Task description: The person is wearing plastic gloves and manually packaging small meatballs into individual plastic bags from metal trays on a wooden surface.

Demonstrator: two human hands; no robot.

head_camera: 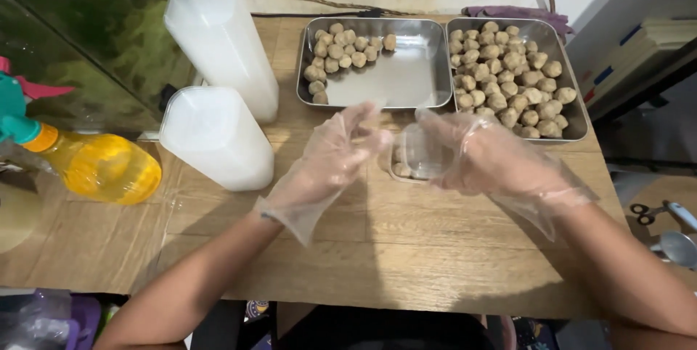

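Both hands wear loose, crinkled clear plastic gloves over a wood-grain table (406, 248). The right hand (483, 154) is wrapped around a small clear plastic container (417, 154), soft-cornered and see-through, tilted on its side at mid-table, just near of the trays. A few round tan meatballs (401, 169) show dimly at its lower edge. The left hand (334, 157) hovers just left of the container, fingers loosely curled and grasping nothing; whether its fingertips touch the rim I cannot tell.

At the far side sit two shiny rectangular steel trays with rounded corners, touching side by side. The left tray (406, 78) has bare metal across most of it, with meatballs bunched in its far-left corner. The right tray (573, 114) is heaped with them, matte and slightly rough.

On the left lie two frosted, cloudy-white stacks of containers (218, 88). Further left rests a spray bottle (102, 168) of translucent yellow-orange plastic.
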